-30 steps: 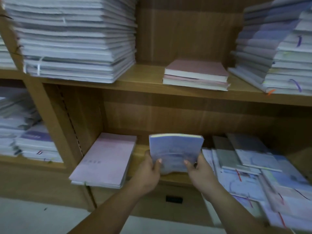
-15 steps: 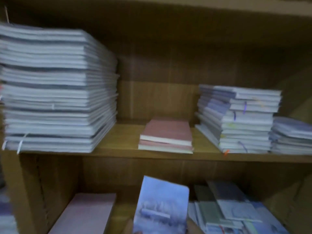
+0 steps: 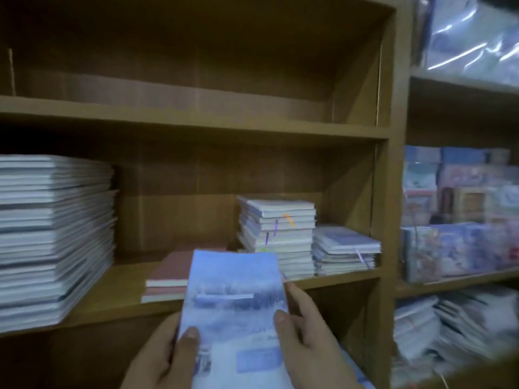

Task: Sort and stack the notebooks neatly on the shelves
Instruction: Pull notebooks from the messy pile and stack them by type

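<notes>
A person holds a blue notebook (image 3: 234,313) upright in the lower centre of the frame, before a wooden bookcase (image 3: 389,192); the left hand (image 3: 161,357) grips its lower left edge with the thumb pressed on the cover, and the right hand (image 3: 306,335) clasps its right edge, thumb on the cover and fingers behind. On the middle shelf (image 3: 118,301), a tall stack of pale notebooks (image 3: 53,237) fills the left of the frame; a short pile of pink notebooks (image 3: 168,276) lies at centre, partly hidden by the held notebook; to its right stand a taller stack with coloured ribbons (image 3: 280,234) and, just beside it, a lower stack (image 3: 345,251). At far right, blurred, are colourful wrapped packs (image 3: 455,248).
</notes>
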Demonstrator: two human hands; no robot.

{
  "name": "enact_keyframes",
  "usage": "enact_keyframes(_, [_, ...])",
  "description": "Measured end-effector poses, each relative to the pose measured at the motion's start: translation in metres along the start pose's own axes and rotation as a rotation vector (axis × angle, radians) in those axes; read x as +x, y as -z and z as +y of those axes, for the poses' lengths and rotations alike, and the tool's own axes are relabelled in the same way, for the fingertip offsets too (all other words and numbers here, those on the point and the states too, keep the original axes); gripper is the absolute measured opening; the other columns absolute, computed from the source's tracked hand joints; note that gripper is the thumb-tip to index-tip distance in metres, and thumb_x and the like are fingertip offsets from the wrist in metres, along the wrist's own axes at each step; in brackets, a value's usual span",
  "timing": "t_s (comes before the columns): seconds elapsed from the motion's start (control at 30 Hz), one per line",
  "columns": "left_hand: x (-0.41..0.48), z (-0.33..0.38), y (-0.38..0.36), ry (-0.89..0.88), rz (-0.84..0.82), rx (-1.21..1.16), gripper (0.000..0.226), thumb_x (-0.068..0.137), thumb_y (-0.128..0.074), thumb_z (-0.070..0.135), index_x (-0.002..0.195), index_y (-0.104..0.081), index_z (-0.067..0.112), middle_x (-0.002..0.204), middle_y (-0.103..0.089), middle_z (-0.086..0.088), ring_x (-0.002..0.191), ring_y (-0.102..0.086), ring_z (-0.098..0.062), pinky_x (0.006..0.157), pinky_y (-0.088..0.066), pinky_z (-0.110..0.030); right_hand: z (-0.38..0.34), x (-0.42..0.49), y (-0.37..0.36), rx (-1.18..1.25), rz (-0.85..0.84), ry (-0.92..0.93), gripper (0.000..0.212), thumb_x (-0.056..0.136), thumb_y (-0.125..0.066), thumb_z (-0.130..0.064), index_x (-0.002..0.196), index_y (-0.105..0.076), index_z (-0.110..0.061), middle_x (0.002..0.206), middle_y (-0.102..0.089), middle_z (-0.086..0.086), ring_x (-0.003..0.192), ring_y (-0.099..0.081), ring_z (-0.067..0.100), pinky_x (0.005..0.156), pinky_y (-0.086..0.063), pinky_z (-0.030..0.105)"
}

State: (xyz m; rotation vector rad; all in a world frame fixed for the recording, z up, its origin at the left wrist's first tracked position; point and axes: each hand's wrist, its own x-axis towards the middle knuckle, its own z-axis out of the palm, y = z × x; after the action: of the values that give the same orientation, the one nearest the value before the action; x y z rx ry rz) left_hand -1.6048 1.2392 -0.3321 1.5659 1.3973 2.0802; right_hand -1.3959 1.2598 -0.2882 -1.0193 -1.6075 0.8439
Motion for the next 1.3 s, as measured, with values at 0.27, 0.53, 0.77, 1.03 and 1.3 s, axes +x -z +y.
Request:
enact_keyframes(0.27, [0.031,0.112,-0.132,0.134,-0.530,-0.077,0.040,0.100,-0.049,0.006,0.111,-0.073,0.037,0.093,-0.075,0.026,0.083,-0.069,0.007,0.066,-0.048,-0.008,-0.021,0.019,0.153,0.062,0.217,-0.104,0.027,0.102,-0.054,-0.026,0.127,-0.060,-0.035,0.096,-0.078,0.005,0.094,-0.073,0.031,0.084,-0.059,0.052])
enact_keyframes(0.53, [0.080,0.113,-0.246,0.409,-0.540,-0.136,0.020,0.105,-0.055,0.025,0.111,-0.068,0.011,0.096,-0.067,-0.010,0.063,-0.054,-0.017,0.045,-0.043,-0.023,-0.021,0.118,0.231,-0.041,0.288,-0.279,0.023,0.101,-0.060,-0.034,0.120,-0.063,-0.022,0.096,-0.061,0.010,0.075,-0.056,0.026,0.043,-0.044,0.026])
enact_keyframes(0.77, [0.093,0.095,-0.287,0.560,-0.323,-0.193,0.027,0.095,-0.072,0.029,0.100,-0.064,0.003,0.085,-0.061,-0.012,0.065,-0.060,-0.023,0.039,-0.043,-0.020,0.017,0.151,0.232,-0.448,0.255,0.003,0.047,0.093,-0.069,-0.041,0.137,-0.056,-0.031,0.136,-0.052,-0.005,0.119,-0.055,0.016,0.089,-0.052,0.030])
enact_keyframes(1.03, [0.088,0.078,-0.272,0.618,-0.303,-0.404,0.016,0.097,-0.069,0.019,0.096,-0.074,0.003,0.082,-0.072,-0.010,0.068,-0.072,-0.013,0.065,-0.058,-0.023,0.057,0.151,0.213,-1.171,0.165,0.336,0.044,0.098,-0.037,-0.061,0.129,-0.064,-0.045,0.132,-0.067,-0.005,0.128,-0.057,0.028,0.096,-0.053,0.050])
enact_keyframes(1.3, [0.064,0.037,-0.223,0.534,-0.498,-0.182,0.012,0.099,-0.058,0.000,0.099,-0.069,0.006,0.081,-0.072,-0.015,0.067,-0.067,-0.019,0.061,-0.056,-0.030,0.071,0.186,0.208,-0.985,0.195,0.217,0.039,0.102,-0.050,-0.046,0.137,-0.061,-0.035,0.146,-0.056,0.003,0.137,-0.047,0.024,0.106,-0.046,0.043])
